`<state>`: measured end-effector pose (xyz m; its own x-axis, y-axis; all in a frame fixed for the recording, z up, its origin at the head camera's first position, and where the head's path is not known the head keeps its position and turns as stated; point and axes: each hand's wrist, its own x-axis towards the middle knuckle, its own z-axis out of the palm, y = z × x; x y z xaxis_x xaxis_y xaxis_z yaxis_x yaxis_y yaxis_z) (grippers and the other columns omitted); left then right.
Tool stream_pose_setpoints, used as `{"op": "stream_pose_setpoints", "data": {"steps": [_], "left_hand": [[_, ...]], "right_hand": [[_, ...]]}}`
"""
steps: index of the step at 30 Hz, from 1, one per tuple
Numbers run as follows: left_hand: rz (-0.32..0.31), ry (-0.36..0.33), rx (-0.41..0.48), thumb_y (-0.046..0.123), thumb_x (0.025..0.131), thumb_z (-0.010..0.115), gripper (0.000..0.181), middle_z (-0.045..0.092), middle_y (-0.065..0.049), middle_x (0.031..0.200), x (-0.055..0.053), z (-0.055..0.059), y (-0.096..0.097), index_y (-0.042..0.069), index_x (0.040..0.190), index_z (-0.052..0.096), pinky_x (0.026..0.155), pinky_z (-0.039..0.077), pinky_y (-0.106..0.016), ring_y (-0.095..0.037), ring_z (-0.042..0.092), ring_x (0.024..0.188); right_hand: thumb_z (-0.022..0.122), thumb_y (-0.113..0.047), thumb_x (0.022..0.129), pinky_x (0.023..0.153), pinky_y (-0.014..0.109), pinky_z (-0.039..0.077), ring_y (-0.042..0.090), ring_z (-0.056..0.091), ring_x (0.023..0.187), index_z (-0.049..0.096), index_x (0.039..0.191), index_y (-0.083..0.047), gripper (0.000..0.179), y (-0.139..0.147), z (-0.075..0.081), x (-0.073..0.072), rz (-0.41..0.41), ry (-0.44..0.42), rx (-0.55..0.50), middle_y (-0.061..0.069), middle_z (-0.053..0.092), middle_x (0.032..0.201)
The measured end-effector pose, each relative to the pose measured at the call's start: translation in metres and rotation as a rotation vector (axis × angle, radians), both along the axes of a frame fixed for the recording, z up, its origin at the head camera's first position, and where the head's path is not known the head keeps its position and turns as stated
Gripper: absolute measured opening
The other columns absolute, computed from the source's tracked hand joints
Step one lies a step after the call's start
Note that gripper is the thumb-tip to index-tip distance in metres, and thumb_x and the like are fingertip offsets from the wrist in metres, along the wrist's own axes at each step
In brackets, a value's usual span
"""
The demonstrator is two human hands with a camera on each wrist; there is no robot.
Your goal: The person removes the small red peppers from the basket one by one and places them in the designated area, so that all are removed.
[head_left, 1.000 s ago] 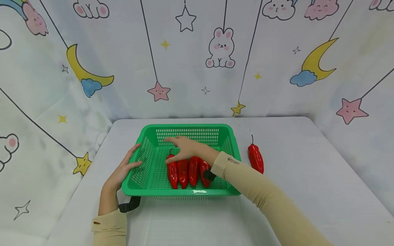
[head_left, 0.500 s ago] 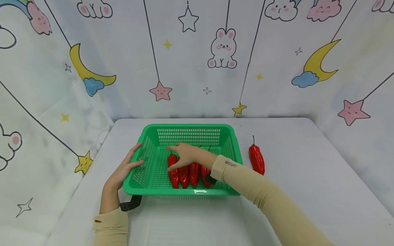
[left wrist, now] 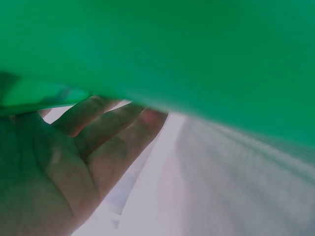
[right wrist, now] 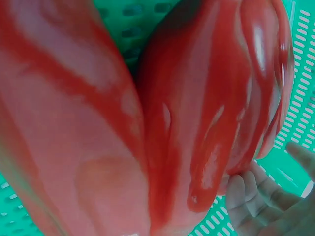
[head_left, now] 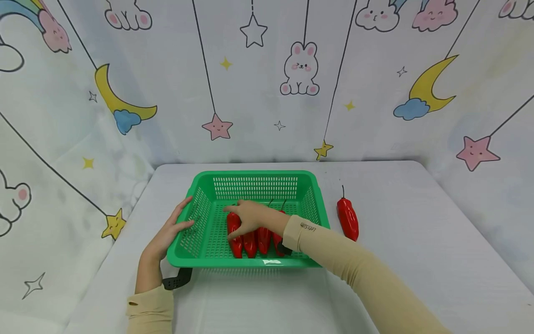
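On the table, a green plastic basket (head_left: 250, 263) holds several red chili peppers (head_left: 263, 241) lying side by side. My left hand (head_left: 160, 239) rests at the basket's left rim, its thumb and a finger over the edge. Below that rim, extended left fingers (left wrist: 115, 142) show in the left wrist view. Inside the basket, my right hand (head_left: 252, 217) reaches over the peppers, thumb and fingers spread about the leftmost chili pepper (head_left: 234, 227). In the right wrist view, curved fingers (right wrist: 246, 194) lie close to a pepper's end, with the thumb apart; contact is unclear.
Another red chili pepper (head_left: 348, 220) lies on the white table (head_left: 400, 241) to the right of the basket. A cloth with printed cartoons (head_left: 258, 93) hangs behind and at the sides. Dark wrist devices (head_left: 178, 279) sit beneath both wrists.
My right hand has lowered slightly over the leftmost peppers. The left hand stays at the basket rim, and the basket has not visibly moved. The head view shifts slightly.
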<state>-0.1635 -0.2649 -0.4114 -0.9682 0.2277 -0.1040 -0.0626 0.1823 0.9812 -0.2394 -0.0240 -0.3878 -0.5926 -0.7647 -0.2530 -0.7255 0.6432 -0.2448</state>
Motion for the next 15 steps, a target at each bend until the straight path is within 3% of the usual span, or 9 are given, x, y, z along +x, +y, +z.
{"op": "stream_pose_setpoints", "data": {"steps": [9, 15], "left_hand": [[0.000, 0.004, 0.004, 0.016, 0.096, 0.044, 0.065, 0.003, -0.016, 0.149, -0.0007, -0.0010, 0.0007, 0.027, 0.148, 0.006, 0.075, 0.047, -0.037, -0.041, 0.035, 0.115], [0.006, 0.003, -0.007, 0.017, 0.095, 0.045, 0.066, 0.001, -0.014, 0.150, -0.0004, -0.0007, 0.0009, 0.027, 0.148, 0.006, 0.076, 0.046, -0.037, -0.041, 0.033, 0.117]], "right_hand": [[0.059, -0.063, 0.075, 0.092, 0.037, 0.040, 0.025, 0.038, 0.123, 0.032, 0.143, -0.024, 0.082, -0.0039, -0.0051, 0.0015, 0.008, 0.053, 0.054, 0.012, 0.042, 0.134], [0.058, -0.067, 0.073, 0.088, 0.035, 0.043, 0.023, 0.042, 0.117, 0.033, 0.142, -0.028, 0.083, -0.0073, -0.0079, 0.0032, 0.019, 0.115, 0.106, 0.010, 0.045, 0.130]]}}
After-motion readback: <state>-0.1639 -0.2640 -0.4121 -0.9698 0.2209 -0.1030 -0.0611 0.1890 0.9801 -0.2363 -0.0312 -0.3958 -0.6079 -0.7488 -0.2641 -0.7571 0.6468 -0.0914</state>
